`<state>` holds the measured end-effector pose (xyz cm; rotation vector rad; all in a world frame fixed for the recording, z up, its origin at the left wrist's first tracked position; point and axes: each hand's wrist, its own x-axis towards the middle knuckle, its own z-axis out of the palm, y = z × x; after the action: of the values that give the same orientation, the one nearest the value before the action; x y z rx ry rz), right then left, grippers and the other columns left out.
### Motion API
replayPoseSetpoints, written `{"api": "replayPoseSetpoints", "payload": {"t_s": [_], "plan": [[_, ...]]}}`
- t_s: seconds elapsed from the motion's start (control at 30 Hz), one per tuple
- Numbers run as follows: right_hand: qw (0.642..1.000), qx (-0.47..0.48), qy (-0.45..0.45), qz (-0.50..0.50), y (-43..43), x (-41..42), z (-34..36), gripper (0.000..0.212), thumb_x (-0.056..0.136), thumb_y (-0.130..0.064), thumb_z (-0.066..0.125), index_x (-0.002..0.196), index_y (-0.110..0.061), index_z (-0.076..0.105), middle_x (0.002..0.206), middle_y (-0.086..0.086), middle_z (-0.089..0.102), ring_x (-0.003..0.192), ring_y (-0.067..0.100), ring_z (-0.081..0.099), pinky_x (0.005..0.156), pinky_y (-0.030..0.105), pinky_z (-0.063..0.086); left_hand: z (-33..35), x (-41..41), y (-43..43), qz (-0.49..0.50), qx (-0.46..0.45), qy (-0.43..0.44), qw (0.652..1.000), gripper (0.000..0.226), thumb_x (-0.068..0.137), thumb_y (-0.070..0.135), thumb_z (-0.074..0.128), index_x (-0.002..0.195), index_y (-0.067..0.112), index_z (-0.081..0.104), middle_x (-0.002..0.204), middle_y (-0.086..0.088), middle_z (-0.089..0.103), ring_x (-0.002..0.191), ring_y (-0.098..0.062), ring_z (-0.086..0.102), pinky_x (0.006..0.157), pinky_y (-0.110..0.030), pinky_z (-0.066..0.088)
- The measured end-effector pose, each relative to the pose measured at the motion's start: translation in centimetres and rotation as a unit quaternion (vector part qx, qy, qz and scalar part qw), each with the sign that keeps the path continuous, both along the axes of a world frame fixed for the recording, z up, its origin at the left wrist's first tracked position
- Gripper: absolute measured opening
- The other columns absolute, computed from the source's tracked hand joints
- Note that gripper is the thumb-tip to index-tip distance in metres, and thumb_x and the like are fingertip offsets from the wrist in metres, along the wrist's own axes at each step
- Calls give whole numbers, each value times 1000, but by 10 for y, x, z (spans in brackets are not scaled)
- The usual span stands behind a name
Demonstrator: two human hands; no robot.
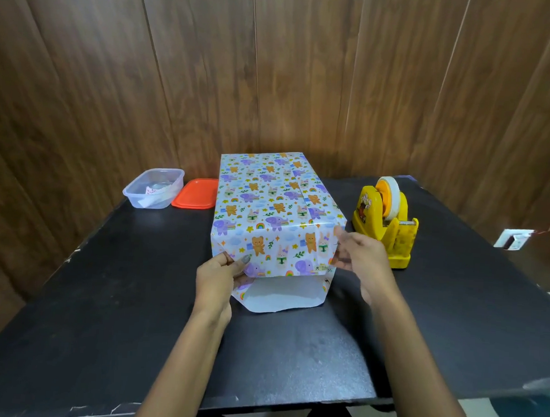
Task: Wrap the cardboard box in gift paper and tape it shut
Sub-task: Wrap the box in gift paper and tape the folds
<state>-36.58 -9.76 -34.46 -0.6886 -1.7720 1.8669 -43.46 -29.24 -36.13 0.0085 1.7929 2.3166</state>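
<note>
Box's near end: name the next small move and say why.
Probably lift the bottom flap up against that end. The top flap is already folded down, the left hand pinching its corner, right hand at its edge, while the bottom flap lies flat on the table.

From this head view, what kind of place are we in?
Probably a home or small-office desk: a black table in a corner of wood-panelled walls, a yellow tape dispenser beside gift paper mid-wrap, and a plastic food tub with its orange lid off.

One cam on my head, facing forward-down, near the wrapped box (277, 208); black table (117, 295) under box, wood wall (276, 63) beyond it.
</note>
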Motion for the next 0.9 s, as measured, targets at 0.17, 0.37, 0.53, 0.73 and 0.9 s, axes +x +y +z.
{"api": "replayPoseSetpoints", "payload": {"t_s": [0.17,0.37,0.53,0.73,0.9], "plan": [[997,19,-18,-71,3,-8,23,30,94,-32,55,85,-4,59,73,3,65,61,12,61,54,22,49,19,-4,-7,65,-51,39,996,24,90,21,62,76,2,59,79,-9,68,65,-21,63,60,-28,52],[998,-9,-37,-41,4,-12,28,22,95,-24,54,86,-5,60,72,5,66,57,14,61,53,22,50,31,-12,-6,107,-35,-5,994,24,93,15,53,70,8,55,75,-8,61,64,-22,60,56,-27,46],[999,-8,-40,-27,8,-12,28,19,95,-20,54,86,-3,60,76,7,66,64,16,62,58,25,51,30,-9,-5,115,2,-12,993,21,91,12,55,70,9,58,71,-5,60,63,-21,61,59,-28,46],[997,-52,-30,-52,5,-16,22,17,93,-18,52,87,-5,62,81,10,67,68,17,63,60,26,52,27,-6,-6,95,25,-5,995,19,92,11,52,76,8,60,76,-6,63,64,-19,61,58,-27,47],[996,-58,-24,-66,0,-17,25,18,92,-14,49,97,-1,61,75,7,63,60,15,59,51,23,46,23,-3,-7,77,34,9,996,22,94,11,53,72,8,55,78,-7,63,68,-19,61,65,-29,50]]}}
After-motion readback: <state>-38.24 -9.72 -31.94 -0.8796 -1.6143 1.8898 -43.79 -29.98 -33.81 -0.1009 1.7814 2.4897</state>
